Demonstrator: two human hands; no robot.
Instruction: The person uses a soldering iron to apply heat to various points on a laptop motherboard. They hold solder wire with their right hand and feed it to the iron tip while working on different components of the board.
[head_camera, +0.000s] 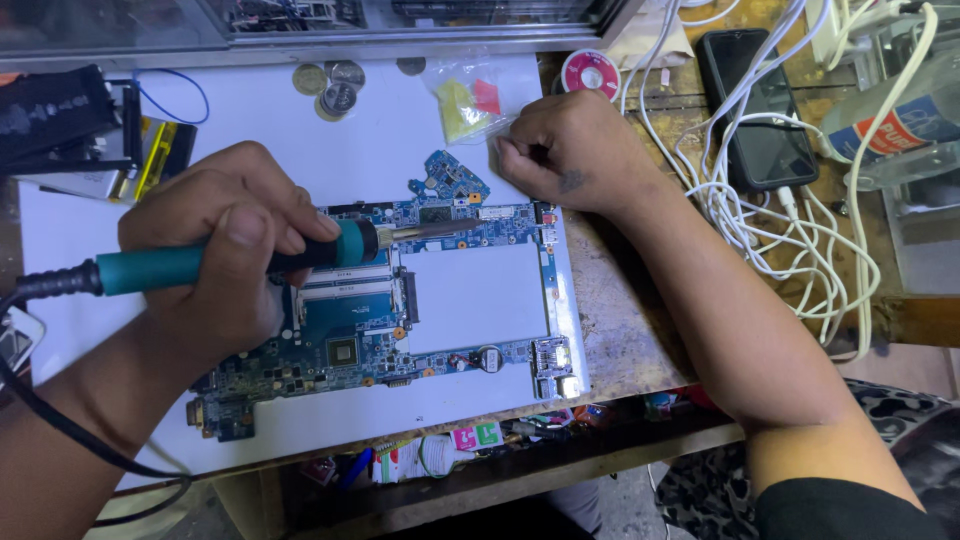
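Note:
My left hand grips a soldering iron by its teal handle, with its metal tip lying over the upper middle of a blue laptop circuit board. A black cord runs from the iron off to the lower left. The board lies flat on a white sheet and has a large rectangular cut-out on its right side. My right hand rests at the board's upper right corner. Its fingers are curled and pinched together, and I cannot make out anything between them.
Several coins and a clear bag with yellow and red bits lie beyond the board. To the right are a red solder spool, a black phone, tangled white cables and a plastic bottle. Black gear sits at far left.

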